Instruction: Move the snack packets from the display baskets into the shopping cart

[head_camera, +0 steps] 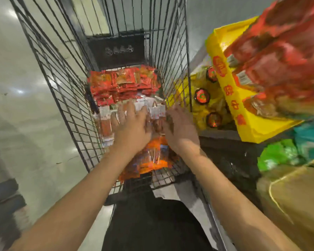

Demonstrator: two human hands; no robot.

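A black wire shopping cart [62,84] stands in front of me and holds several snack packets. Red packets [123,82] lie at its far end, clear packets with white tops [105,122] in the middle, orange ones [152,160] nearest me. Both hands reach down inside the cart. My left hand [132,127] lies flat on the clear packets with fingers spread. My right hand [179,127] rests beside it with its fingers down among the packets; the blur hides whether it grips any.
To the right, a yellow display box [243,109] holds red packets [279,57]. Yellow packs with round red labels [203,98] lie below it beside the cart's right wall. Green and teal packets [283,153] and a tan bag [297,200] sit nearer. Pale floor lies left.
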